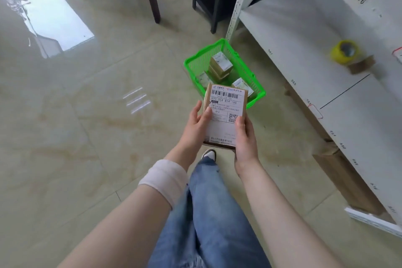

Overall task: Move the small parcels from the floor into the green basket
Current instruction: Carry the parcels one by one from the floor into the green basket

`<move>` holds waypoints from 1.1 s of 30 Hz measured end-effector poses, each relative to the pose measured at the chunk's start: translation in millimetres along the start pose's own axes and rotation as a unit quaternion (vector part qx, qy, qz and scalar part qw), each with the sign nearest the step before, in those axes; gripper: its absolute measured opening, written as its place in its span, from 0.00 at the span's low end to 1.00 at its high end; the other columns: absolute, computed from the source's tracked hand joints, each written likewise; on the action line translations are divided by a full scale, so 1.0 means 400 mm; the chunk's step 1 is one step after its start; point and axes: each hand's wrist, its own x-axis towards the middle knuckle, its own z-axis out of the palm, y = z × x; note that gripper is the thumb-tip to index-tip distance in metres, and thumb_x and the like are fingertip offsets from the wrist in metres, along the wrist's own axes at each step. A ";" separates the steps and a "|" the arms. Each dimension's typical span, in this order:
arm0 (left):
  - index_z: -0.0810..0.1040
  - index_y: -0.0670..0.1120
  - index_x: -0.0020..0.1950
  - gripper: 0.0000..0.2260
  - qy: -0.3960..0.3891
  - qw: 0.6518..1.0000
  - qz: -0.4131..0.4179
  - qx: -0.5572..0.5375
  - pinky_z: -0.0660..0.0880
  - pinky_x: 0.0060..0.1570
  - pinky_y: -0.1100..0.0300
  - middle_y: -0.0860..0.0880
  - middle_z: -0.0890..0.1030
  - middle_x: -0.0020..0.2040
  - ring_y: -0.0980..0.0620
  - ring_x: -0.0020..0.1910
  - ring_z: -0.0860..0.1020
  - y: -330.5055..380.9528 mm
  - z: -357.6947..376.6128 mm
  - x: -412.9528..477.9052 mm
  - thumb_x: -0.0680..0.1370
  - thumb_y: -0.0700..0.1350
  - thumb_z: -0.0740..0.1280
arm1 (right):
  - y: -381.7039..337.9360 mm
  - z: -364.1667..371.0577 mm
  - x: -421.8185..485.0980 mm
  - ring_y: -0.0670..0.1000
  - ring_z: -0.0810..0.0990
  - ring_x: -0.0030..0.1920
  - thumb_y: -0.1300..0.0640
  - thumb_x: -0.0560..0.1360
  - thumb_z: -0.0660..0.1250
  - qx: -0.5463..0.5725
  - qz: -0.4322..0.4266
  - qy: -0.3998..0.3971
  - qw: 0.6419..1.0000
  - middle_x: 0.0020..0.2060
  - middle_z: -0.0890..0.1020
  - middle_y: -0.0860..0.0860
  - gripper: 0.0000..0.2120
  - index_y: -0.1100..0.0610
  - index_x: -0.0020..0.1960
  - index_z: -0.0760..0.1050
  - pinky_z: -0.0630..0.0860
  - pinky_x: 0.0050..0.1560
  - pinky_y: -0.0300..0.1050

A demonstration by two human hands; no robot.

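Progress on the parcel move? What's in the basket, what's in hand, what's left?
Done: at least three small parcels already lie in the green basket on the floor. In hand: one labelled parcel, held by the left hand and right hand just short of the basket, not yet dropped in. Left: no other parcels show on the visible floor; anything out of frame can't be judged.

Bright daylight, floor (87, 115) glare, edges blurred

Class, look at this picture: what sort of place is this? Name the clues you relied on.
Probably a parcel sorting or pickup room. Clues: the white shelf edged with location numbers, the labelled parcel with barcode held in both hands, and a roll of packing tape.
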 end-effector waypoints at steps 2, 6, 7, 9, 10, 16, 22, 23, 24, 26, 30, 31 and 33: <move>0.56 0.46 0.75 0.24 -0.015 1.000 -0.010 0.018 0.72 0.36 0.79 0.49 0.73 0.62 0.62 0.47 0.75 0.057 0.001 0.093 0.80 0.47 0.57 | -0.034 0.041 0.077 0.50 0.80 0.53 0.53 0.80 0.58 0.011 -0.007 0.005 1.000 0.62 0.78 0.55 0.21 0.55 0.72 0.65 0.79 0.50 0.43; 0.53 0.45 0.76 0.28 -0.031 0.998 -0.031 0.040 0.75 0.39 0.74 0.48 0.73 0.62 0.56 0.52 0.74 0.185 0.012 0.245 0.79 0.50 0.59 | -0.129 0.114 0.227 0.49 0.79 0.50 0.54 0.80 0.58 0.030 -0.017 0.005 0.999 0.58 0.79 0.55 0.20 0.57 0.70 0.66 0.79 0.44 0.36; 0.53 0.45 0.76 0.29 -0.041 0.998 -0.038 0.043 0.76 0.43 0.70 0.47 0.73 0.63 0.55 0.52 0.75 0.219 0.020 0.280 0.79 0.50 0.60 | -0.156 0.128 0.259 0.50 0.79 0.50 0.54 0.80 0.58 0.028 -0.026 0.008 0.999 0.58 0.79 0.55 0.19 0.58 0.70 0.66 0.79 0.45 0.37; 0.54 0.45 0.76 0.29 -0.060 0.996 -0.046 0.044 0.76 0.54 0.59 0.45 0.74 0.65 0.52 0.53 0.77 0.279 0.030 0.350 0.79 0.50 0.61 | -0.203 0.159 0.312 0.51 0.78 0.52 0.55 0.80 0.57 0.027 -0.038 0.011 0.999 0.57 0.78 0.56 0.19 0.58 0.70 0.66 0.78 0.47 0.39; 0.54 0.45 0.76 0.29 -0.068 0.995 -0.048 0.048 0.75 0.58 0.54 0.44 0.74 0.66 0.51 0.55 0.77 0.310 0.038 0.386 0.78 0.50 0.61 | -0.223 0.175 0.337 0.50 0.79 0.51 0.55 0.80 0.57 0.030 -0.038 0.014 0.999 0.57 0.78 0.55 0.19 0.58 0.70 0.66 0.78 0.47 0.39; 0.58 0.46 0.75 0.41 -0.107 0.988 -0.062 0.089 0.72 0.65 0.46 0.41 0.74 0.67 0.46 0.60 0.77 0.465 0.068 0.599 0.67 0.58 0.70 | -0.305 0.269 0.491 0.46 0.79 0.50 0.54 0.80 0.58 0.052 -0.035 0.052 0.997 0.54 0.79 0.50 0.21 0.55 0.72 0.65 0.77 0.49 0.38; 0.56 0.54 0.75 0.31 -0.194 0.967 -0.089 0.140 0.74 0.62 0.48 0.40 0.76 0.65 0.46 0.56 0.79 0.483 0.091 0.854 0.76 0.50 0.66 | -0.266 0.329 0.668 0.53 0.78 0.62 0.49 0.78 0.60 0.105 0.008 0.126 0.986 0.63 0.79 0.52 0.21 0.51 0.70 0.67 0.76 0.60 0.50; 0.57 0.55 0.74 0.31 -0.200 0.963 -0.095 0.153 0.74 0.61 0.48 0.40 0.76 0.64 0.45 0.56 0.79 0.472 0.090 0.886 0.75 0.50 0.67 | -0.253 0.336 0.691 0.54 0.78 0.62 0.49 0.78 0.59 0.120 0.026 0.133 0.983 0.63 0.79 0.53 0.20 0.51 0.69 0.68 0.76 0.60 0.50; 0.57 0.55 0.74 0.30 -0.206 0.960 -0.104 0.162 0.76 0.60 0.48 0.40 0.77 0.63 0.45 0.55 0.79 0.461 0.091 0.913 0.76 0.49 0.66 | -0.235 0.338 0.711 0.53 0.79 0.60 0.50 0.79 0.59 0.130 0.039 0.142 0.980 0.62 0.79 0.53 0.19 0.51 0.69 0.69 0.78 0.58 0.48; 0.57 0.54 0.74 0.28 -0.218 0.955 -0.113 0.164 0.79 0.54 0.52 0.41 0.78 0.58 0.48 0.49 0.80 0.423 0.093 0.987 0.77 0.48 0.65 | -0.185 0.332 0.764 0.51 0.80 0.59 0.49 0.78 0.59 0.139 0.050 0.164 0.975 0.62 0.79 0.54 0.21 0.52 0.69 0.68 0.79 0.55 0.45; 0.60 0.56 0.72 0.31 -0.218 0.956 -0.123 0.154 0.78 0.55 0.52 0.46 0.80 0.54 0.50 0.49 0.80 0.295 0.096 1.190 0.71 0.53 0.66 | -0.039 0.292 0.912 0.51 0.74 0.66 0.38 0.66 0.63 0.213 0.086 0.172 0.958 0.68 0.74 0.50 0.36 0.45 0.73 0.61 0.70 0.65 0.60; 0.60 0.57 0.72 0.28 -0.216 0.957 -0.120 0.151 0.78 0.53 0.54 0.47 0.80 0.52 0.51 0.47 0.80 0.248 0.098 1.248 0.73 0.52 0.66 | 0.009 0.282 0.960 0.50 0.74 0.66 0.35 0.61 0.67 0.243 0.092 0.170 0.951 0.66 0.76 0.48 0.42 0.43 0.73 0.60 0.70 0.64 0.61; 0.62 0.56 0.70 0.23 -0.210 0.960 -0.113 0.148 0.79 0.49 0.56 0.50 0.80 0.48 0.53 0.44 0.80 0.143 0.097 1.355 0.77 0.48 0.64 | 0.118 0.263 1.057 0.49 0.76 0.63 0.32 0.51 0.75 0.293 0.102 0.164 0.936 0.58 0.81 0.43 0.53 0.42 0.72 0.60 0.72 0.60 0.60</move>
